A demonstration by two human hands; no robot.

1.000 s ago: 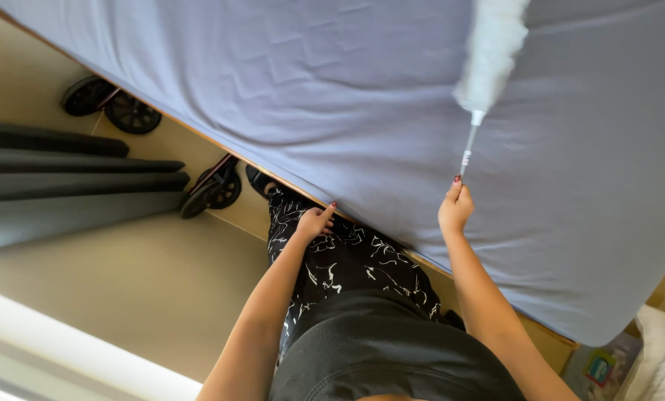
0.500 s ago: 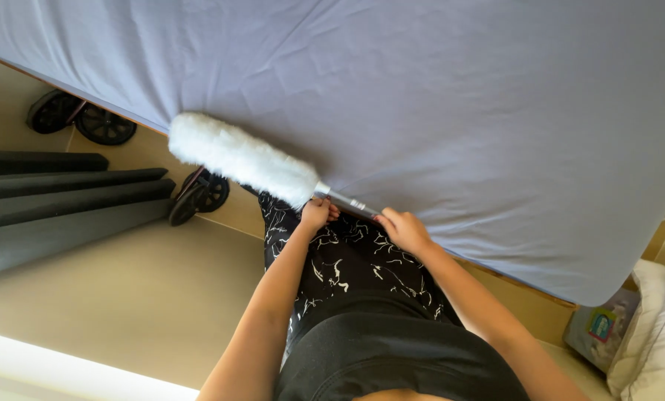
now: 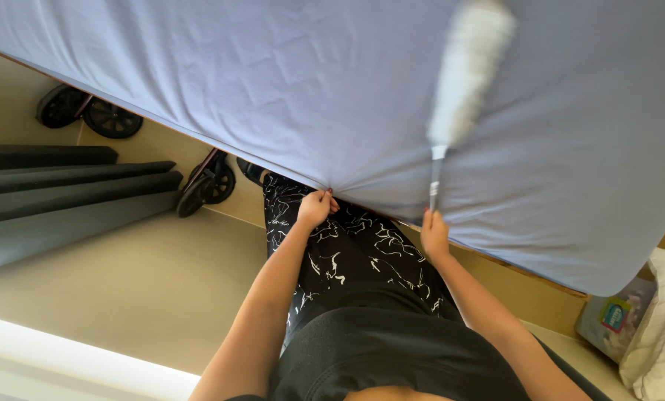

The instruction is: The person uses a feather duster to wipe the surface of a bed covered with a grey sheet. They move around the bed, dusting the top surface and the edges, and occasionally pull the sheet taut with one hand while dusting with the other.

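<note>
Bedroom floor [image 3: 109, 289], pale beige, fills the lower left of the head view; a bed [image 3: 273, 82] under a smooth lavender sheet takes the whole upper part.

Far left: dark grey folded panels [image 3: 57, 193] lying on the floor, stacked lengthwise. Above them, by the bed's near edge, two small black wheels [image 3: 87, 113] partly under the bed frame. Another wheeled piece [image 3: 208, 182] sits near the bed edge, further right.

Centre: left hand [image 3: 316, 208] closed on a pinch of the sheet at the bed's near edge; creases fan out from the grip. Person wears black trousers with white line pattern and a black top.

Right of centre: right hand [image 3: 434, 232] clamped round the end of a duster's thin handle, just off the bed edge. Duster [image 3: 462, 82] stands up across the sheet, fluffy white head blurred, reaching toward the bed's far side.

Far right: wooden bed frame edge shows below the sheet. At the lower right corner, a small colourful box [image 3: 607, 315] and a white pillow [image 3: 663, 327].
</note>
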